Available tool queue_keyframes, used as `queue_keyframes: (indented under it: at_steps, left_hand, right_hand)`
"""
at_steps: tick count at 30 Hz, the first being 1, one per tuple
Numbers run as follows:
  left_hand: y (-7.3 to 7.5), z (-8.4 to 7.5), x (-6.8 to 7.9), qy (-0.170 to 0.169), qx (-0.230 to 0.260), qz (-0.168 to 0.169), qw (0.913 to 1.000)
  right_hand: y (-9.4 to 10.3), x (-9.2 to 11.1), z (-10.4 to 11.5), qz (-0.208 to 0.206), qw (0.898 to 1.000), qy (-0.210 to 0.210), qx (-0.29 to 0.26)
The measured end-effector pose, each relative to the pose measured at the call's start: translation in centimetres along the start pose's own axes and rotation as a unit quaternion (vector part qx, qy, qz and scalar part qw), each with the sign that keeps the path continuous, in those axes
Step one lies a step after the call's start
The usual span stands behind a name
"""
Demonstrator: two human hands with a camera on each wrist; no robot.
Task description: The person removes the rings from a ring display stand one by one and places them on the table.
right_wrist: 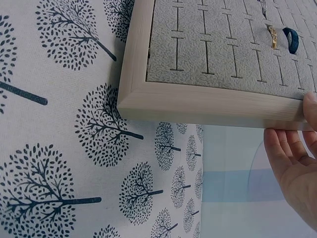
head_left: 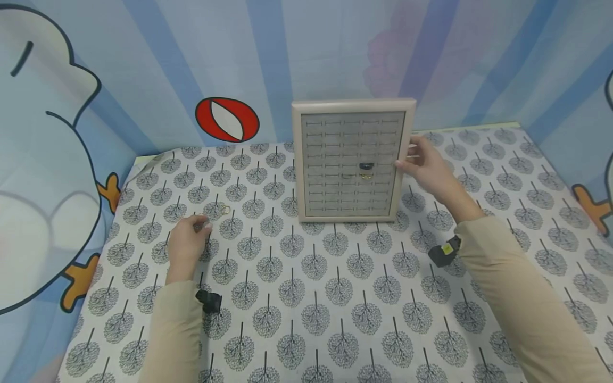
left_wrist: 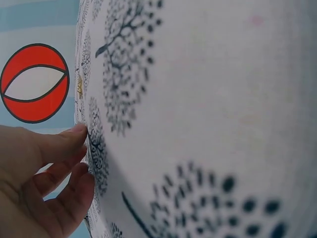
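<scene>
A ring display frame [head_left: 354, 218] with a pale wooden border and a grey slotted pad stands upright at the back of the table. My right hand [head_left: 431, 167] grips its right side, thumb on the front and fingers behind. A dark blue ring [head_left: 366, 166], a gold ring [right_wrist: 273, 37] and a thin silver ring [right_wrist: 263, 8] sit in the pad's slots. On the cloth to the left lies another gold ring [head_left: 225, 210]. Close in front of it my left hand [head_left: 187, 242] rests low over the cloth, fingers loosely bent, with nothing visible between them.
A white cloth [head_left: 316, 266] printed with dark trees covers the table. Behind it hangs a blue striped backdrop [head_left: 330, 53] with cartoon figures and a red oval [head_left: 227, 119]. A small black device [head_left: 209, 301] is worn at the left wrist, and another [head_left: 444, 251] at the right.
</scene>
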State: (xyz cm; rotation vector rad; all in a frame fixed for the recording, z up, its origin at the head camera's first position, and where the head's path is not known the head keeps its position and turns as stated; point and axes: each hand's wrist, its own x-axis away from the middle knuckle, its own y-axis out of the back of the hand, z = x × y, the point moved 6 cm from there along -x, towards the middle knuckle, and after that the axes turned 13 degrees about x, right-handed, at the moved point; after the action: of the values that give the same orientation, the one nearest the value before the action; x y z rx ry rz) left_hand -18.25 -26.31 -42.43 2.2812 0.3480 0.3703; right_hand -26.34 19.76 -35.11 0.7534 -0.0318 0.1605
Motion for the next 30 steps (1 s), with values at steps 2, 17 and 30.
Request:
queue_keyframes:
  at_steps: [2, 17, 30]
  left_hand:
    - [0.0, 0.0, 0.0, -0.001, -0.005, 0.002, 1.0000]
    - [0.1, -0.2, 0.0, -0.005, 0.002, 0.000, 1.0000]
    - [0.4, -5.8, 0.7, -0.100, 0.080, -0.049, 0.9906]
  right_hand:
    - [0.0, 0.0, 0.0, 0.000, 1.000, 0.001, -0.001]
    - [-0.1, -0.1, -0.1, 0.001, 1.000, 0.002, 0.001]
    - [0.0, 0.0, -0.1, 0.002, 1.000, -0.001, 0.002]
